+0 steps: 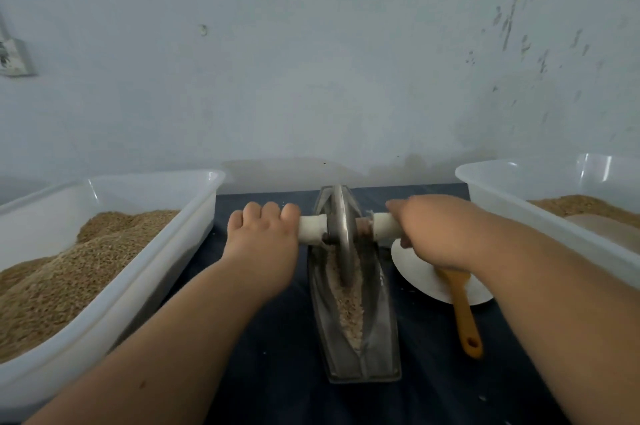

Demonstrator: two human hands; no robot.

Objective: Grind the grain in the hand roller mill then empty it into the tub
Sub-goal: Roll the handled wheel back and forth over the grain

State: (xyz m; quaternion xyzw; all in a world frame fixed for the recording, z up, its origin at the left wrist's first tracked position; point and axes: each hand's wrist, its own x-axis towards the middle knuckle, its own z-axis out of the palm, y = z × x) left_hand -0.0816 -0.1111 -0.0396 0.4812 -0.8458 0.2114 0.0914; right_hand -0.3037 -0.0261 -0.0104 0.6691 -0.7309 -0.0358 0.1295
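Observation:
A metal boat-shaped trough (379, 331) lies lengthwise on the dark table. Pale crushed grain (351, 307) fills its groove. A metal grinding wheel (341, 227) stands upright in the groove towards the far end, on an axle wrapped in white. My left hand (263, 234) is closed around the left handle (311, 229). My right hand (420, 227) is closed around the right handle (382, 225). A white tub (491, 182) at the right holds brown ground grain.
A large white tub (145, 286) heaped with brown grain stands at the left, close to my left forearm. A white plate (420, 277) with a yellow-handled spoon (465, 317) lies right of the trough. A pale wall rises directly behind the table.

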